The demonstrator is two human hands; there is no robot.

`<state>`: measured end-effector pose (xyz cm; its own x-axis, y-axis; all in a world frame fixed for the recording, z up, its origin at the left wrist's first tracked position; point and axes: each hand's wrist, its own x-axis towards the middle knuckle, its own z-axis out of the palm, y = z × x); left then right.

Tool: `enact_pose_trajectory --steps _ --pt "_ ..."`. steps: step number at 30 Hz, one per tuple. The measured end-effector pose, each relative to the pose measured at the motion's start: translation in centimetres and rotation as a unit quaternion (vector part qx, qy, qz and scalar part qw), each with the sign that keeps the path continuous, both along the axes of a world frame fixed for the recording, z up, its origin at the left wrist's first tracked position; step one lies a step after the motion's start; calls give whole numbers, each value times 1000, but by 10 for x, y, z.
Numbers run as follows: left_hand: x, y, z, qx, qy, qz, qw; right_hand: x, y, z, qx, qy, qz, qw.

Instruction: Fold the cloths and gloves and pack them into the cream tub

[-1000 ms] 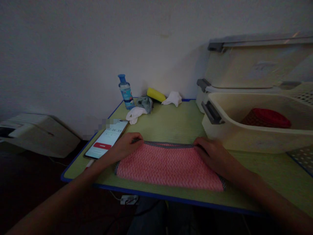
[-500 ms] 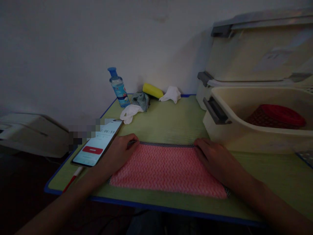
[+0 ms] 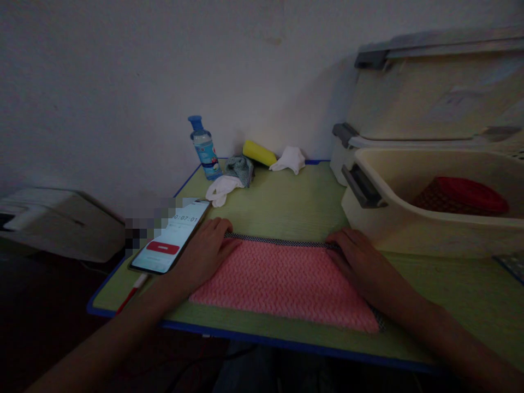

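Note:
A pink cleaning cloth [image 3: 282, 278] with a wavy texture and a dark checked border lies flat near the table's front. My left hand [image 3: 210, 245] rests at its far left corner, thumb on the pink surface and fingers apart from it beyond the border. At the far right corner, my right hand [image 3: 354, 254] lies over the cloth, its fingers reaching across the border and the thumb beneath them on the fabric. Both hands touch the cloth, palms down. The side edges are partly hidden under my hands and wrists.
A phone [image 3: 170, 240] with a red cable [image 3: 129, 297] lies left. Behind stand a blue bottle [image 3: 206, 155], a grey cloth [image 3: 240, 168], white cloths [image 3: 223, 188] and a yellow roll [image 3: 259, 153]. A cream bin [image 3: 429, 232] holding a red basket [image 3: 462, 196] occupies the right.
My left thumb has spread away from the fingers, which have come off the cloth's corner. The right fingers have lifted slightly. The view has shifted a little left.

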<state>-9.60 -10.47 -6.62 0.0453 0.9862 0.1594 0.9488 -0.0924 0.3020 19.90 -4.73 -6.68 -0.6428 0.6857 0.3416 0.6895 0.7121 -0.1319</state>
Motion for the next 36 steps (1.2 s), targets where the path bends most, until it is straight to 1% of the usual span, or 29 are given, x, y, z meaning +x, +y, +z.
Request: enact_pose_trajectory --steps 5,9,12,16,20,22,25,28,32,36 --pt "0 1 0 -12 -40 16 999 1 0 1 -43 50 15 998" --pt "-1 1 1 -22 -74 44 996 0 -4 6 -68 74 17 995" --pt "-2 1 1 -39 -112 57 991 0 -7 9 -114 101 3 988" --pt "-4 3 -1 -25 -158 52 986 0 -10 12 -180 132 -2 975" --pt "-5 5 0 -15 -194 44 980 -1 -9 16 -233 137 6 963" --pt "-5 5 2 -17 -205 39 978 -1 -9 19 -245 142 8 959" --pt "-3 5 5 -44 -226 26 973 -2 -8 21 -265 160 5 951" --pt "-3 5 7 -65 -243 26 967 -2 -8 19 -273 178 -18 945" --pt "-4 7 5 -51 -255 50 964 -3 -8 15 -274 198 -42 940" --pt "-4 8 3 -46 -272 52 960 -4 -7 14 -264 217 -51 938"
